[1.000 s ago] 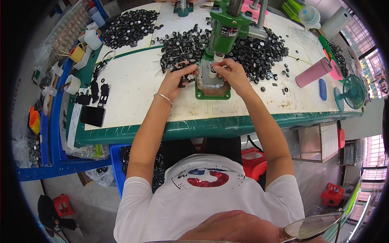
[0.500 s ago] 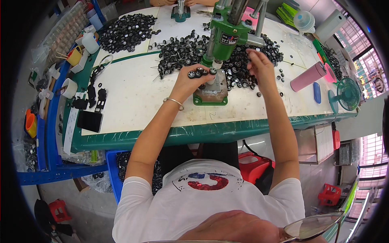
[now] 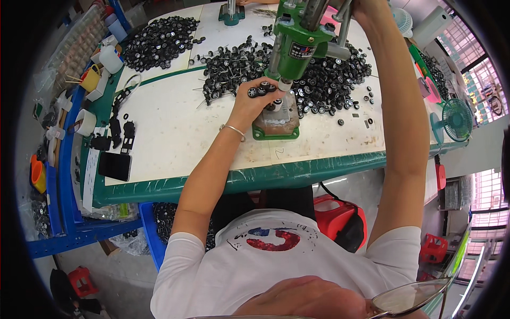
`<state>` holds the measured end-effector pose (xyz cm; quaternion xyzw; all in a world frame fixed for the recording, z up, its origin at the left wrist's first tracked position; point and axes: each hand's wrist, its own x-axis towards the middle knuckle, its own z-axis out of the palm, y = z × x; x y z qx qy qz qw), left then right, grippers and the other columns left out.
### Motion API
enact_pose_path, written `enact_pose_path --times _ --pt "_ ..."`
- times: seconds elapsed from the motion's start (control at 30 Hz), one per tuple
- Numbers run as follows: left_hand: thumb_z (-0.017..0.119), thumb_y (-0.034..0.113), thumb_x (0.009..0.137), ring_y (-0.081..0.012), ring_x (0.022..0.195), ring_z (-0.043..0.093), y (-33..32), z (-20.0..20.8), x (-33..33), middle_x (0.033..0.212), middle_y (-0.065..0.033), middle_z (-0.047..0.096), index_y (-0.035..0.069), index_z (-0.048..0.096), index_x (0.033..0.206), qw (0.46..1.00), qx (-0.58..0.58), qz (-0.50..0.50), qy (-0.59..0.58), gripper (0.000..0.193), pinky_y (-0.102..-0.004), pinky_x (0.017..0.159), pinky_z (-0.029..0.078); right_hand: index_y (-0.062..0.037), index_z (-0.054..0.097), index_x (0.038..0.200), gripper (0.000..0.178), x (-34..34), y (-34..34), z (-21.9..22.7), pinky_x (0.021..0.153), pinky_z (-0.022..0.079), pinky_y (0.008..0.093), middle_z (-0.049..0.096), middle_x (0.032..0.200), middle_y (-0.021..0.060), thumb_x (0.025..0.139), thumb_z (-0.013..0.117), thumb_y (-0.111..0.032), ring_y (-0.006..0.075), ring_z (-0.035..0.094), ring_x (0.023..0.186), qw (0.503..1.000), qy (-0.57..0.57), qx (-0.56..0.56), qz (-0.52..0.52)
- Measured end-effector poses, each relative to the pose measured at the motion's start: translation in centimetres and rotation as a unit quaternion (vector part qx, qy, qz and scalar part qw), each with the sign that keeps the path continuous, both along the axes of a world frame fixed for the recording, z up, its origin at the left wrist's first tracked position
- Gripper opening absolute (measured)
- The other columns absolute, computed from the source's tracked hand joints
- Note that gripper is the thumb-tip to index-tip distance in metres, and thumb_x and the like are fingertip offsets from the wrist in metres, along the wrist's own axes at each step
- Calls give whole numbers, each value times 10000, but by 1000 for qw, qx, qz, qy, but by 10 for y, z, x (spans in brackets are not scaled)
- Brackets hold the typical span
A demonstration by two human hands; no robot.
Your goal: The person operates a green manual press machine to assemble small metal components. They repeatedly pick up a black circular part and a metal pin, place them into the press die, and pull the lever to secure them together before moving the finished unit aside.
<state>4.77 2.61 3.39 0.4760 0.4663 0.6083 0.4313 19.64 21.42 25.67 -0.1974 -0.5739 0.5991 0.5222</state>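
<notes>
My left hand (image 3: 249, 106) is closed around several small black toy wheels with silver hubs (image 3: 260, 90), bunched at its fingertips. Its fingers reach under the ram (image 3: 285, 85) of a green hand press (image 3: 297, 50), where another wheel (image 3: 275, 104) sits above the press base (image 3: 276, 131), at my fingertips. Up at the top edge of the picture, my right hand (image 3: 366, 9) grips the press's metal lever (image 3: 345, 24); part of that hand is cut off by the frame.
Loose wheels, many with axles, heap behind the press (image 3: 329, 80), with a second wheel pile (image 3: 162, 42) at far left. A phone (image 3: 115, 166) and black plastic parts (image 3: 127, 135) lie left. A green fan (image 3: 457, 119) stands right. A second press (image 3: 231, 13) is at the back.
My right hand has gone from beside the wheel heap up to the press lever, its forearm now covering the pink bottle. My left hand has brought a wheel down under the ram.
</notes>
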Motion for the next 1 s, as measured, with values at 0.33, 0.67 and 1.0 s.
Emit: enact_pose_path --times 0.33,0.67,1.0 --pt "784 169 719 -89 736 599 -2 -3 -9 815 -8 689 67 701 899 996 27 19 86 224 -253 719 479 -131 534 776 211 -16 -53 -7 346 187 199 385 553 -84 910 618 -271 32 290 378 984 59 72 -149" --pt "771 147 733 -75 714 592 1 -7 -7 771 -26 673 59 687 898 994 32 24 105 206 -252 675 483 -149 433 706 294 -5 -95 -7 346 159 190 286 533 -97 930 576 -275 16 220 389 968 124 178 -123" --pt "763 116 747 -65 662 588 0 -5 -5 755 -25 668 49 679 907 992 58 22 108 193 -230 623 476 -153 416 685 314 2 -77 -11 351 158 194 283 540 -90 929 572 -275 18 223 396 963 133 201 -119"
